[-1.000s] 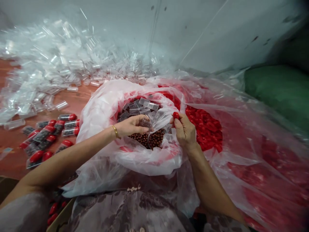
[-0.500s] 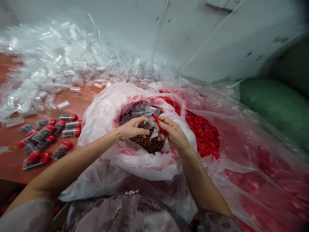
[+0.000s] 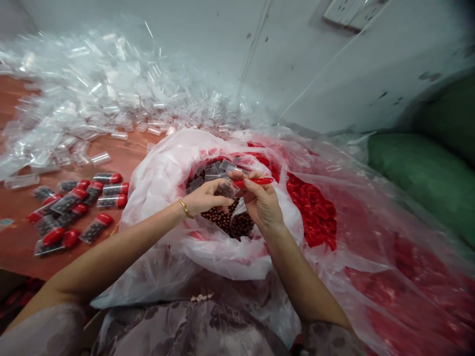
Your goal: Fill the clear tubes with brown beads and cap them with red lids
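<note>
My left hand (image 3: pixel 206 198) grips a small clear tube (image 3: pixel 223 190) filled with brown beads, held over a white plastic bag (image 3: pixel 159 173) of brown beads (image 3: pixel 226 221). My right hand (image 3: pixel 261 201) pinches a red cap (image 3: pixel 253 182) at the tube's open end. A few empty clear tubes (image 3: pixel 218 168) lie on the beads at the far side of the bag. The two hands touch at the fingertips.
A clear bag of red caps (image 3: pixel 315 207) lies to the right. Finished tubes with red caps (image 3: pixel 70 207) lie on the red-brown table (image 3: pixel 122 155) at left. A large heap of empty clear tubes (image 3: pixel 92 99) fills the back left. A green sack (image 3: pixel 419 173) sits at right.
My right hand carried the red cap leftward from the cap bag's edge to the tube in my left hand. The left hand stayed over the beads.
</note>
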`<state>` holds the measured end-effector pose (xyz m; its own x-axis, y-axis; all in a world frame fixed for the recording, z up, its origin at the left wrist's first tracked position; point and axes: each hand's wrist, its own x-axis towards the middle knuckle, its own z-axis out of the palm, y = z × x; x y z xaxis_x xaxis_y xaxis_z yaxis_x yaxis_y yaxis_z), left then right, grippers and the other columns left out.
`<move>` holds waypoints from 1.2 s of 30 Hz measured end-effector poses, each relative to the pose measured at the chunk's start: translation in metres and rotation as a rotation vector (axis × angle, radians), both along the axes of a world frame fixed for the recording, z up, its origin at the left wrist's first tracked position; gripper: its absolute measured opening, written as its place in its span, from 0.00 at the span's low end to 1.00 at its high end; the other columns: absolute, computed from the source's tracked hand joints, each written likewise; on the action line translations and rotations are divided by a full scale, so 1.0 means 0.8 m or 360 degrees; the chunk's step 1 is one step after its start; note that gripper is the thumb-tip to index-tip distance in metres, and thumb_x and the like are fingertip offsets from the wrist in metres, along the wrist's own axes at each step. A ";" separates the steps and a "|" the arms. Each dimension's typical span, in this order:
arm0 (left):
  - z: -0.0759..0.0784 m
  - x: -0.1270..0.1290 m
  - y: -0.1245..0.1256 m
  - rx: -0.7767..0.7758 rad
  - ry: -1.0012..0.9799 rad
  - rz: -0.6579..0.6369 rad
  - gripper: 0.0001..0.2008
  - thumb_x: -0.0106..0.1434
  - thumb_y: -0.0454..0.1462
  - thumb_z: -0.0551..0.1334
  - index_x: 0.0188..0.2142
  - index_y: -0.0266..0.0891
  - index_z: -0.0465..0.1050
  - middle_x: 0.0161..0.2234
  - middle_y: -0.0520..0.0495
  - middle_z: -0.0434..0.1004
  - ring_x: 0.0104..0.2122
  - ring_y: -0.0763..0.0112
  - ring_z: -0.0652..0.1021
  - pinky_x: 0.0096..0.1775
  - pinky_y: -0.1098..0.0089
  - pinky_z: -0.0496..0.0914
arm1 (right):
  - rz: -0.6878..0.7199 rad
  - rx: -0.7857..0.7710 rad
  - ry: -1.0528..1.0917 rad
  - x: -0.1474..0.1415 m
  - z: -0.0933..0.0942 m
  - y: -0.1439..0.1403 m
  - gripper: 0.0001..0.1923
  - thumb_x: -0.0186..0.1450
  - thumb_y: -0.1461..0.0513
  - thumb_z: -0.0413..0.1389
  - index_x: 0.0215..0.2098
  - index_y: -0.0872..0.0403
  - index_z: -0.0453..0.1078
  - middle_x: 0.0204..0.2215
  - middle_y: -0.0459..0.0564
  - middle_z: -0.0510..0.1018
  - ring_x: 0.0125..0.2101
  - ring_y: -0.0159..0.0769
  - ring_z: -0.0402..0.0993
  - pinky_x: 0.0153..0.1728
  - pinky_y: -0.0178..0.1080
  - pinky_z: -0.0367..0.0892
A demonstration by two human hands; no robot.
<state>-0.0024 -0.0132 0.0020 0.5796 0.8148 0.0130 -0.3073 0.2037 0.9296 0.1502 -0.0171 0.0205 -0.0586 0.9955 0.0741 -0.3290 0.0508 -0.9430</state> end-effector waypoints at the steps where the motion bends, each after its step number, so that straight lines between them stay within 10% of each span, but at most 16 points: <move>1: 0.002 -0.001 0.000 -0.0002 -0.0019 0.0058 0.16 0.48 0.33 0.68 0.34 0.35 0.63 0.23 0.57 0.69 0.20 0.80 0.72 0.27 0.76 0.67 | -0.0033 0.0036 -0.0045 -0.001 -0.003 -0.001 0.14 0.50 0.59 0.64 0.29 0.51 0.63 0.33 0.43 0.80 0.35 0.32 0.77 0.34 0.35 0.70; 8: 0.003 -0.001 0.000 -0.0008 -0.0050 0.0220 0.15 0.47 0.31 0.66 0.34 0.35 0.65 0.23 0.57 0.69 0.19 0.82 0.70 0.26 0.77 0.66 | -0.0441 0.0332 -0.0795 0.018 -0.017 -0.010 0.10 0.53 0.58 0.63 0.30 0.53 0.70 0.25 0.41 0.75 0.25 0.27 0.71 0.32 0.34 0.68; 14: 0.002 -0.001 -0.001 -0.0026 -0.0039 0.0200 0.14 0.46 0.30 0.66 0.33 0.35 0.65 0.23 0.57 0.69 0.20 0.83 0.70 0.26 0.77 0.66 | -0.0437 0.0588 -0.1330 0.031 -0.003 -0.022 0.05 0.53 0.61 0.61 0.26 0.54 0.71 0.23 0.44 0.77 0.25 0.31 0.74 0.30 0.34 0.71; 18: 0.004 -0.002 0.000 -0.0016 -0.0043 0.0171 0.15 0.47 0.30 0.67 0.33 0.35 0.65 0.22 0.57 0.69 0.19 0.83 0.70 0.25 0.78 0.66 | -0.0163 0.0608 -0.1596 0.038 0.005 -0.024 0.13 0.58 0.59 0.58 0.42 0.52 0.73 0.37 0.49 0.80 0.35 0.36 0.78 0.30 0.35 0.72; 27: 0.006 -0.002 -0.002 -0.0030 0.0096 -0.0094 0.12 0.48 0.35 0.63 0.32 0.35 0.64 0.21 0.51 0.74 0.18 0.79 0.70 0.21 0.78 0.64 | -0.0407 0.0324 -0.1083 0.022 0.006 -0.024 0.15 0.60 0.53 0.57 0.41 0.51 0.76 0.28 0.45 0.79 0.24 0.31 0.72 0.29 0.37 0.72; 36: 0.006 -0.002 -0.005 -0.0080 0.0098 -0.0050 0.12 0.43 0.31 0.58 0.31 0.36 0.63 0.17 0.58 0.66 0.16 0.81 0.66 0.19 0.79 0.60 | 0.0125 0.0623 -0.1391 0.027 0.002 -0.012 0.13 0.64 0.58 0.54 0.44 0.48 0.76 0.41 0.46 0.81 0.41 0.36 0.76 0.46 0.41 0.70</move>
<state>-0.0040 -0.0176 0.0065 0.6034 0.7949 -0.0640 -0.2424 0.2593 0.9349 0.1717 -0.0265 0.0224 -0.3162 0.9003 0.2992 0.4662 0.4221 -0.7775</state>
